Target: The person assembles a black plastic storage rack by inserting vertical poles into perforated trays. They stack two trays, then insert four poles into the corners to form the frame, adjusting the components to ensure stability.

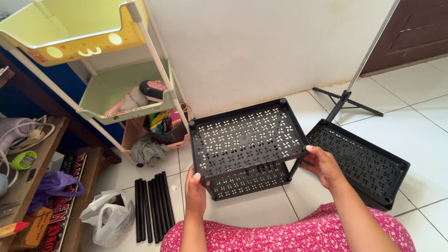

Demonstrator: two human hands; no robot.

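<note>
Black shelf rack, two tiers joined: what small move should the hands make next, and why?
Probably press the top shelf down evenly onto its posts. Both the left hand and right hand grip its front corners, and the lower shelf sits under it. A spare shelf and loose tubes lie beside it.

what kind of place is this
Likely a room in a home: white tiled floor, a pastel trolley full of household bits, and a hair dryer on a wooden side table.

Single head view, looking steeply down, close over floor (261,212), facing wall (261,46).
</note>
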